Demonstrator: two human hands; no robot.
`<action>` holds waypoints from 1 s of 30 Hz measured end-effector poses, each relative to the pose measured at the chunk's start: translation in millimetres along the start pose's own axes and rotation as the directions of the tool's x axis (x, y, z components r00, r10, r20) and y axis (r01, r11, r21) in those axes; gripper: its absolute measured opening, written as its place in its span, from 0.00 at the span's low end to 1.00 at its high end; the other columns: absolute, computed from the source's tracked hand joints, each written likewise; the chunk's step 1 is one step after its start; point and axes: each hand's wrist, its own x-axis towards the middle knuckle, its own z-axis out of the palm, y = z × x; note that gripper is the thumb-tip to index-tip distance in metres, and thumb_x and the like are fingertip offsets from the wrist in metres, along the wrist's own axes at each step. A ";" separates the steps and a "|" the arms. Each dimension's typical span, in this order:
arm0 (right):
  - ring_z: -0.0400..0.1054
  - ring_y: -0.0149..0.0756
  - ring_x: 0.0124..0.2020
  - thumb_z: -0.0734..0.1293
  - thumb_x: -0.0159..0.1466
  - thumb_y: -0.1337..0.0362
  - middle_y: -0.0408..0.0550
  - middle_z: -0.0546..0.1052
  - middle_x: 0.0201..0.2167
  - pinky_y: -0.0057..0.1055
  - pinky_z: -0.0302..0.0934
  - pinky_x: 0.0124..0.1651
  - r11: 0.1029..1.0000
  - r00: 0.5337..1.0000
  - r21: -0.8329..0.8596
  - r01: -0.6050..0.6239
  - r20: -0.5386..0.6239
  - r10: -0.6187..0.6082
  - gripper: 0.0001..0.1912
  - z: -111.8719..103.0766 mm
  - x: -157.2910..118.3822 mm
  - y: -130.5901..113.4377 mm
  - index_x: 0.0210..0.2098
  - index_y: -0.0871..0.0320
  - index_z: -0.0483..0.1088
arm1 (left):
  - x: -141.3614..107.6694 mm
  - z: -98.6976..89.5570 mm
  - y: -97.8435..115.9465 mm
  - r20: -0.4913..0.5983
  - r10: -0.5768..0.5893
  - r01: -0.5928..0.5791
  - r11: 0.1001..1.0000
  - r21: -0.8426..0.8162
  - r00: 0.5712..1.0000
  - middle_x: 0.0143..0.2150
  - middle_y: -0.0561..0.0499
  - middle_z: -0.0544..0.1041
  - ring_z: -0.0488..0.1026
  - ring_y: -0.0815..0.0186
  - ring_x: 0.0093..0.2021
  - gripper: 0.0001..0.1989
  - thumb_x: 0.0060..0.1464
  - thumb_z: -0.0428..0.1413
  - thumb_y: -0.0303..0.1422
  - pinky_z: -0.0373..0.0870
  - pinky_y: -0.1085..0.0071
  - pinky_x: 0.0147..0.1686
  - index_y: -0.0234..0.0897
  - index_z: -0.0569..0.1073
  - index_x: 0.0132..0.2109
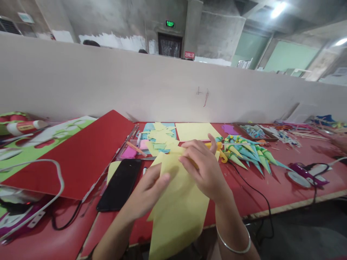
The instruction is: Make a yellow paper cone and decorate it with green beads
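Long pale-grey partition [151, 83] before a red-topped bench [292, 153]. Beyond the partition: bare grey concrete wall [127, 18], dark doorway [170, 45] under a lit green exit sign [170, 24]; above its right part, a bright white ceiling lamp [278, 10].

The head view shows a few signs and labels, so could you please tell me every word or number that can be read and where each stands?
"EXIT": green exit sign above the doorway; its upper line of Chinese characters is too small to read surely.
"卫生间": start of the red wall sign; the rest is too blurred.
Unreadable: pale wall sign, red-and-white cylinder.
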 end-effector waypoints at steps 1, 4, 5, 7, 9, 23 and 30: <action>0.67 0.30 0.40 0.56 0.65 0.66 0.38 0.71 0.32 0.42 0.29 0.62 1.000 1.000 0.018 0.006 0.008 -0.006 0.10 0.2 -0.5 0.0 0.27 0.55 0.62 | 1.1 0.6 -0.5 -0.027 -0.050 0.048 0.997 -0.059 0.998 0.37 0.47 0.78 0.73 0.57 0.41 0.23 0.54 0.45 0.48 0.71 0.67 0.37 0.34 0.75 0.40; 0.66 0.29 0.39 0.55 0.65 0.66 0.38 0.71 0.31 0.39 0.34 0.61 0.996 0.999 0.079 0.032 0.033 -0.035 0.10 0.0 -2.4 -0.7 0.27 0.55 0.60 | 6.2 4.8 -0.7 -0.095 -0.190 0.169 0.966 -0.198 0.977 0.34 0.46 0.79 0.73 0.55 0.42 0.30 0.52 0.43 0.54 0.72 0.65 0.38 0.34 0.75 0.43; 0.66 0.28 0.39 0.55 0.65 0.67 0.38 0.71 0.31 0.38 0.35 0.60 0.994 0.999 0.104 0.035 0.035 -0.039 0.10 -0.3 -3.1 -0.8 0.27 0.55 0.59 | 7.8 6.2 -0.4 -0.105 -0.218 0.189 0.954 -0.231 0.970 0.32 0.46 0.79 0.74 0.55 0.41 0.32 0.51 0.41 0.56 0.72 0.64 0.37 0.34 0.76 0.42; 0.66 0.27 0.39 0.55 0.65 0.67 0.38 0.71 0.32 0.36 0.37 0.59 0.988 0.999 0.151 0.037 0.031 -0.042 0.10 -1.0 -4.5 -0.4 0.27 0.54 0.58 | 9.5 8.0 0.2 -0.113 -0.258 0.219 0.935 -0.280 0.959 0.28 0.46 0.78 0.74 0.54 0.40 0.35 0.51 0.38 0.57 0.72 0.63 0.34 0.34 0.77 0.40; 0.66 0.27 0.39 0.55 0.65 0.68 0.38 0.71 0.32 0.35 0.39 0.58 0.983 0.999 0.177 0.040 0.028 -0.046 0.10 -1.4 -5.5 0.5 0.27 0.54 0.58 | 9.2 7.6 0.7 -0.093 -0.262 0.224 0.927 -0.300 0.961 0.25 0.46 0.78 0.74 0.55 0.38 0.34 0.52 0.39 0.56 0.72 0.64 0.32 0.33 0.77 0.39; 0.64 0.29 0.36 0.55 0.64 0.69 0.41 0.70 0.31 0.33 0.50 0.49 0.977 0.995 0.192 0.093 0.006 -0.096 0.10 7.3 -7.2 -1.5 0.26 0.55 0.58 | -2.9 5.6 4.3 -0.200 -0.063 0.051 0.997 -0.064 0.978 0.23 0.51 0.74 0.72 0.63 0.31 0.20 0.52 0.46 0.45 0.70 0.72 0.28 0.37 0.74 0.25; 0.63 0.31 0.37 0.56 0.63 0.70 0.44 0.68 0.34 0.31 0.55 0.43 0.964 0.997 0.257 0.074 0.006 -0.078 0.10 8.4 -8.6 1.1 0.26 0.55 0.57 | 0.3 6.3 6.7 0.023 -0.062 0.065 0.983 -0.172 0.998 0.24 0.52 0.73 0.68 0.66 0.27 0.20 0.54 0.46 0.45 0.68 0.72 0.27 0.34 0.73 0.29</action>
